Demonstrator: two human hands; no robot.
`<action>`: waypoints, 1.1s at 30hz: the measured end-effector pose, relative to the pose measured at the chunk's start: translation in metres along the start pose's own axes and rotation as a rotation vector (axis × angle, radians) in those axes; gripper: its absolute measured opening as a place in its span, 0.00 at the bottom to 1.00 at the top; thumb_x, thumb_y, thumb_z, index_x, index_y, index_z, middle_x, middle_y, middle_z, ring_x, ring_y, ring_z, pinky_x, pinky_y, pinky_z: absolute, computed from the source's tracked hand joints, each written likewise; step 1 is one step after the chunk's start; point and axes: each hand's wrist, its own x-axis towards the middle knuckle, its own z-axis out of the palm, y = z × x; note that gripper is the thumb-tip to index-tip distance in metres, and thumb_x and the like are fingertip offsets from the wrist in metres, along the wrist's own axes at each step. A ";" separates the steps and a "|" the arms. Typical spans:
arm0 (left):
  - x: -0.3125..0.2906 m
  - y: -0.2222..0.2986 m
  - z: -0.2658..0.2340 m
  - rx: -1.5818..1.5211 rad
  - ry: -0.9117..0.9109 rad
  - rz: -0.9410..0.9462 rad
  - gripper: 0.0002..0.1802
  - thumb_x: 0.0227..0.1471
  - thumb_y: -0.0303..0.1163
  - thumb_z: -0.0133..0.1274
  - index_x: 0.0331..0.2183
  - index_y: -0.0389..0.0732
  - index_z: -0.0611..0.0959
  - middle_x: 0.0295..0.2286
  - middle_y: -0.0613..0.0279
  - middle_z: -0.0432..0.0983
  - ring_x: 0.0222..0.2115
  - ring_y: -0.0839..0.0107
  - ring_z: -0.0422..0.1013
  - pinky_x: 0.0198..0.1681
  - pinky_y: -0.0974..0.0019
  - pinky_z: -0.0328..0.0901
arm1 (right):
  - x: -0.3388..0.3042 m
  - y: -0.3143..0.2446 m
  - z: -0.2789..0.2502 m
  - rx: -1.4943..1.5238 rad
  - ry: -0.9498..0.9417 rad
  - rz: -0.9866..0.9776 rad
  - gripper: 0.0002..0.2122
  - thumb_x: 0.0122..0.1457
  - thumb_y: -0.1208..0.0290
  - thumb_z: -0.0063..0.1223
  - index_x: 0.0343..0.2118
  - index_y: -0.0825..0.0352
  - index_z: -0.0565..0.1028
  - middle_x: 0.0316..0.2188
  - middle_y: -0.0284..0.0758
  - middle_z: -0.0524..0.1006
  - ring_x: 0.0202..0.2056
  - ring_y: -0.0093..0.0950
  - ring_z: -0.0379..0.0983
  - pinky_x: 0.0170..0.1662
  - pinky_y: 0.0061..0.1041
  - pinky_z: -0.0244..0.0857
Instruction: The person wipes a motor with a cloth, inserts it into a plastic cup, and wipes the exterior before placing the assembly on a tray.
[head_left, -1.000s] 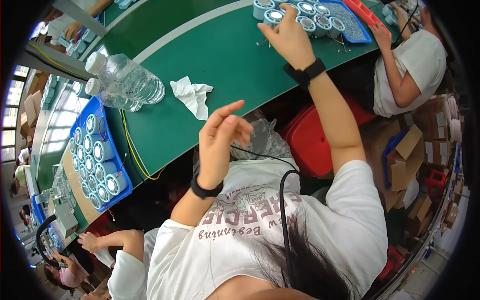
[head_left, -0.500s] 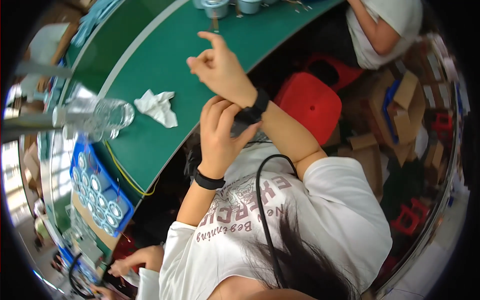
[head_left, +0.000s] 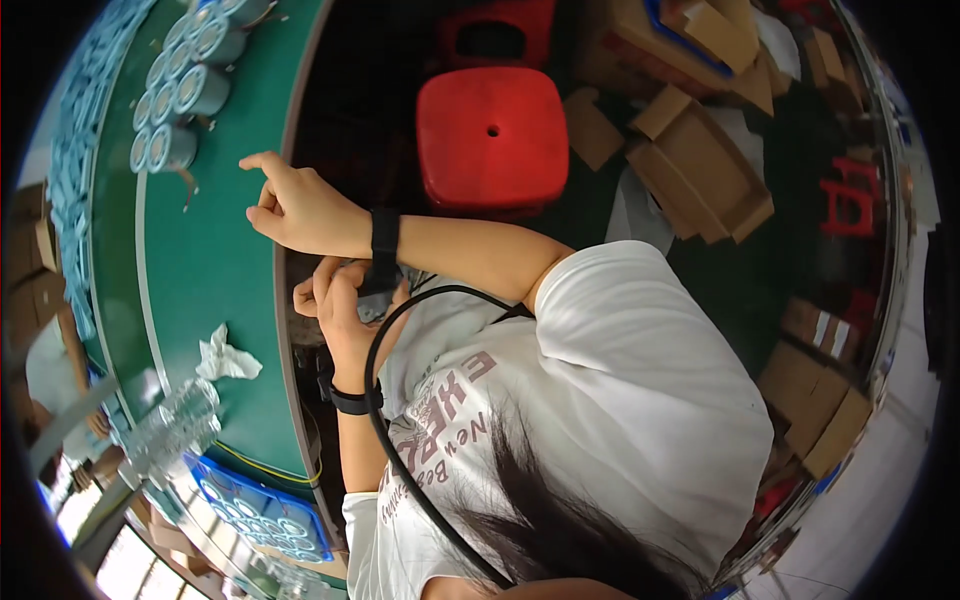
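My right hand [head_left: 312, 210] reaches over the edge of the green worktable [head_left: 235, 280]. Its index finger points out, the other fingers are loosely bent, and nothing is in it. A black wristband [head_left: 385, 238] with a dark grey module [head_left: 378, 285] circles my right wrist. Just below, my left hand [head_left: 345, 305] curls its fingers and thumb around this module, partly hiding it. A second black band [head_left: 352, 402] sits on my left wrist. Nearest to my right fingertips on the table is a light blue cylindrical cup-like part [head_left: 172, 148] with short wires.
More blue cylinders [head_left: 203, 90] stand in rows. Nearer are a crumpled tissue [head_left: 227, 357], a clear plastic bottle [head_left: 185, 415] and a blue tray [head_left: 260, 500] of cylinders. A red stool [head_left: 490, 140] and open cardboard boxes [head_left: 700, 165] lie to the right. A black cable [head_left: 395, 450] crosses my chest.
The view has swung, bringing the red stool to the centre and the table to the left. My left hand stays at my right wristband, its fingers bent differently.
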 end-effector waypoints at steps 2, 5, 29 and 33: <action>0.009 0.012 0.009 0.044 -0.016 0.071 0.27 0.34 0.31 0.64 0.41 0.39 0.75 0.45 0.52 0.72 0.49 0.54 0.65 0.56 0.59 0.46 | 0.001 0.006 -0.024 0.048 0.112 0.000 0.21 0.56 0.76 0.53 0.51 0.71 0.61 0.20 0.36 0.76 0.21 0.24 0.74 0.26 0.22 0.67; 0.017 0.016 0.025 0.182 0.013 0.161 0.31 0.39 0.32 0.63 0.47 0.39 0.72 0.50 0.50 0.68 0.53 0.54 0.62 0.58 0.56 0.44 | 0.005 0.003 -0.062 0.160 0.269 -0.016 0.18 0.57 0.77 0.52 0.50 0.69 0.64 0.22 0.35 0.76 0.23 0.22 0.74 0.27 0.20 0.67; 0.136 0.067 0.332 0.236 -0.815 -0.223 0.62 0.30 0.55 0.66 0.63 0.68 0.48 0.63 0.44 0.25 0.61 0.28 0.27 0.54 0.21 0.31 | -0.311 0.206 -0.507 -0.710 0.867 0.895 0.28 0.60 0.48 0.45 0.53 0.70 0.68 0.51 0.49 0.70 0.53 0.43 0.67 0.54 0.36 0.60; 0.136 0.053 0.322 0.283 -0.938 -0.248 0.66 0.27 0.59 0.66 0.62 0.76 0.42 0.63 0.46 0.17 0.60 0.30 0.20 0.53 0.19 0.30 | -0.246 0.148 -0.595 -1.353 0.975 0.447 0.23 0.58 0.63 0.52 0.54 0.68 0.66 0.54 0.52 0.65 0.55 0.49 0.60 0.57 0.41 0.56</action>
